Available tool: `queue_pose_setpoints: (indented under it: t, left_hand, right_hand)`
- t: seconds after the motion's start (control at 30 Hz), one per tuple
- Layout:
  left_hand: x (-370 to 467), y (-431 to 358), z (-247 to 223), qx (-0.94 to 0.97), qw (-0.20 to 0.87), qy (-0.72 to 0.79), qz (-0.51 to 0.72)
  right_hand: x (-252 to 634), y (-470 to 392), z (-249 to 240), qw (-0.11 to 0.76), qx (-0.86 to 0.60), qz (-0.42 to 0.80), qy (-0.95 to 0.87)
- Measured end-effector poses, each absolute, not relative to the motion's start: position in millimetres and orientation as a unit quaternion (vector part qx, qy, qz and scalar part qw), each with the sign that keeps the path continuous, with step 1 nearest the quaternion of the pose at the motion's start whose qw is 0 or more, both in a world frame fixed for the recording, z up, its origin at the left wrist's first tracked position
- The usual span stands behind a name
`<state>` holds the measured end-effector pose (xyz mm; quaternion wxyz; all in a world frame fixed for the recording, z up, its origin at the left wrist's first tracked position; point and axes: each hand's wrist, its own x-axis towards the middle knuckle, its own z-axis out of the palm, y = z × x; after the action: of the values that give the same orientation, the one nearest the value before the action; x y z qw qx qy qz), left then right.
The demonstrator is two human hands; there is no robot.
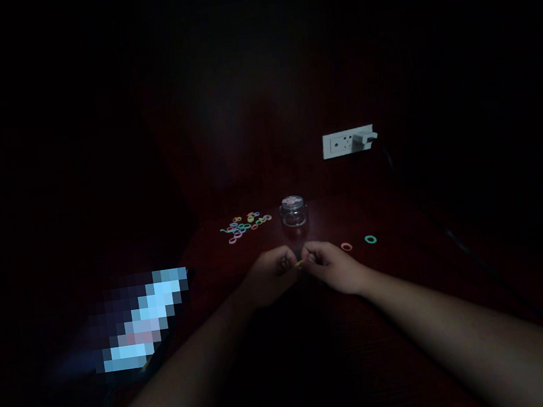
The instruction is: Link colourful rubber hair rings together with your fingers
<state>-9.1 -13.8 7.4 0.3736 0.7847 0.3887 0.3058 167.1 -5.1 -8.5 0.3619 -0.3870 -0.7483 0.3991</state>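
Both of my hands meet over the middle of a dark red table (399, 320). Between them is a small yellow hair tie (299, 263), pinched from one side by my left hand (275, 273) and from the other by my right hand (328, 266). Just beyond stands a clear glass jar (294, 217) with a patterned lid. A pile of colourful hair ties (244, 227) lies to the left of the jar. Right of my right hand, a pink hair tie (346, 247) and a green hair tie (370, 239) lie flat and apart.
A lit screen (154, 321), blurred into blocks, is beside my left forearm. On the back wall a white socket plate (348, 141) holds a plug (364, 139). A cable (464, 247) runs along the right side. The surroundings are very dark.
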Motion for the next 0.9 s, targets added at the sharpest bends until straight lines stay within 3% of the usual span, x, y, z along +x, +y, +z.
queue_pose_setpoints:
  t: [0.9]
  left_hand:
    - [-6.7,-14.1,9.3,0.752,0.414,0.391,0.334]
  right_hand:
    - [168.0,-3.6,-9.7,0.364,-0.378,0.411,-0.746]
